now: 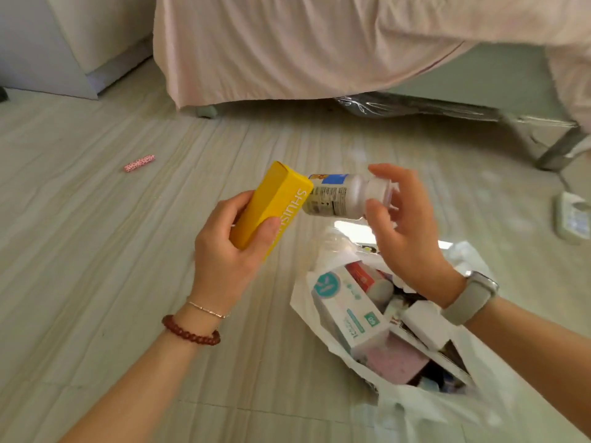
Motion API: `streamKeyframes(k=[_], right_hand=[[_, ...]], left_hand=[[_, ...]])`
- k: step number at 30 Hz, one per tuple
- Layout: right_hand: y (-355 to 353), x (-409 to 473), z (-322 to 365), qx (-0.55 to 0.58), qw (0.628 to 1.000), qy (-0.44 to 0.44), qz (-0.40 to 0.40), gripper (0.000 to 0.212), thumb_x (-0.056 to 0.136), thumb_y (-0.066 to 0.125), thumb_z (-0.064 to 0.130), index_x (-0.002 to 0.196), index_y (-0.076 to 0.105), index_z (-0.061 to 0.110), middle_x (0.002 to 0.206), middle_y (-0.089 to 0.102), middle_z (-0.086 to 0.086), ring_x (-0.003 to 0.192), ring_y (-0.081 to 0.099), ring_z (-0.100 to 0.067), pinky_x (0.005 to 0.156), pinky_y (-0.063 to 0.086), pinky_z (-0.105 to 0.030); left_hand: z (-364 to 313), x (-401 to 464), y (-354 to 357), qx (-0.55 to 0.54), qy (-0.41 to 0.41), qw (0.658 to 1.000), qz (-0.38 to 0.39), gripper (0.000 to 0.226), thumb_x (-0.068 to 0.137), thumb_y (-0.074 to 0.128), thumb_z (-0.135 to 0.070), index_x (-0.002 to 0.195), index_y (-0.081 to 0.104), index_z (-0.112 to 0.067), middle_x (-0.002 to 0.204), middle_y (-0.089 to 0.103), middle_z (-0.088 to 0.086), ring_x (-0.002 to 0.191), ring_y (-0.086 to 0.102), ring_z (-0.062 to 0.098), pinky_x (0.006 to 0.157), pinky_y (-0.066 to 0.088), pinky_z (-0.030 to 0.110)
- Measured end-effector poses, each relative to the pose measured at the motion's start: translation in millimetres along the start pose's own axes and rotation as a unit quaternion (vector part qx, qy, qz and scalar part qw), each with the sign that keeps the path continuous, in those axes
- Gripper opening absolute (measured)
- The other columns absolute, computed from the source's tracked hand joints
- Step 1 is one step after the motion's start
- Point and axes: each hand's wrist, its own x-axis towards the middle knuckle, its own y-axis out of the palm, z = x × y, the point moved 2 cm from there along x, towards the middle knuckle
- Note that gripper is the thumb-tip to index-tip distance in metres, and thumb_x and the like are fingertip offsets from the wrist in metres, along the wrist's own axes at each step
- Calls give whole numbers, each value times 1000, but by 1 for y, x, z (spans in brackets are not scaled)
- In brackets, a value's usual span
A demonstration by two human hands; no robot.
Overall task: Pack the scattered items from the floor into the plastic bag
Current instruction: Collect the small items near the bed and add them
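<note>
Plastic bag (425, 407) low and right on the floor (96, 282), mouth slack and already crowded with boxes (little room near the rim). Yellow box (271, 209) clamped in the left hand (230, 251), held off to the bag's left, so likely to land outside unless carried over first. White bottle (345, 196) pinched only at its cap by the right hand (406, 231), lying sideways above the far rim; thin grip, could swing loose and roll. Small pink tube (139, 163) well apart on the floor, easy to overlook
</note>
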Motion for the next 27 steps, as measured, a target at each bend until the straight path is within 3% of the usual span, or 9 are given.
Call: streamKeyframes(k=[2, 5, 9, 12, 16, 19, 22, 25, 27], right_hand=[[-36, -13, -15, 9, 999, 28, -42, 23, 78, 41, 36, 100, 40, 43, 92, 53, 9, 77, 60, -20, 57, 52, -29], [-75, -44, -46, -45, 995, 86, -36, 24, 77, 42, 40, 101, 46, 38, 85, 53, 17, 65, 55, -14, 50, 45, -29], [-98, -82, -75, -194, 961, 124, 155, 27, 84, 53, 28, 112, 52, 29, 88, 49, 27, 69, 50, 2, 62, 38, -21], [-107, -102, -87, -318, 887, 126, 309, 44, 86, 53, 33, 127, 40, 26, 114, 57, 12, 90, 58, -15, 76, 45, -27], [-120, -116, -100, -395, 798, 135, 435, 40, 86, 49, 39, 124, 45, 28, 118, 59, 3, 104, 55, -19, 90, 43, -30], [-122, -125, -110, -376, 770, 163, 489, 39, 87, 49, 36, 125, 51, 29, 127, 54, 4, 114, 49, -17, 96, 40, -29], [-115, -125, -116, -397, 792, 121, 447, 39, 91, 45, 32, 130, 49, 26, 133, 49, 4, 120, 46, -17, 98, 38, -30], [-101, -114, -107, -335, 898, 76, 275, 36, 92, 43, 26, 127, 52, 22, 127, 55, 1, 113, 53, -20, 87, 48, -36], [-87, -101, -96, -276, 945, 27, 175, 36, 89, 41, 26, 121, 56, 19, 117, 61, -2, 103, 59, -20, 76, 54, -34]], left_hand=[[-22, -12, 26, 1, 55, 996, 75, 42, 72, 56, -49, 110, 51, -33, 100, 59, -16, 89, 55, -4, 79, 45, 14], [-36, -44, 64, 66, 134, 958, 245, 42, 74, 52, -55, 112, 46, -38, 100, 53, -29, 90, 51, -10, 72, 40, 3], [-25, -75, 108, 228, 225, 870, 375, 50, 77, 41, -60, 118, 51, -33, 105, 63, -10, 90, 58, 8, 72, 47, 24], [-14, -78, 135, 295, 165, 812, 476, 46, 83, 46, -55, 124, 44, -33, 119, 53, -8, 107, 49, 13, 82, 38, 26], [-10, -86, 163, 301, 145, 766, 550, 46, 84, 48, -53, 126, 43, -33, 123, 52, -7, 113, 47, 14, 88, 37, 29], [-3, -96, 177, 333, 208, 749, 533, 44, 87, 47, -48, 125, 47, -28, 123, 55, -5, 115, 48, 15, 97, 34, 32], [-6, -90, 178, 360, 295, 784, 411, 33, 76, 45, -42, 98, 64, -25, 98, 67, -5, 92, 64, 15, 85, 43, 33], [-16, -71, 158, 285, 296, 852, 326, 32, 80, 43, -34, 105, 58, -21, 103, 67, 0, 95, 62, 18, 86, 33, 28], [-26, -53, 135, 247, 305, 881, 264, 30, 85, 47, -30, 110, 56, -17, 108, 65, 3, 99, 58, 17, 87, 36, 27]])
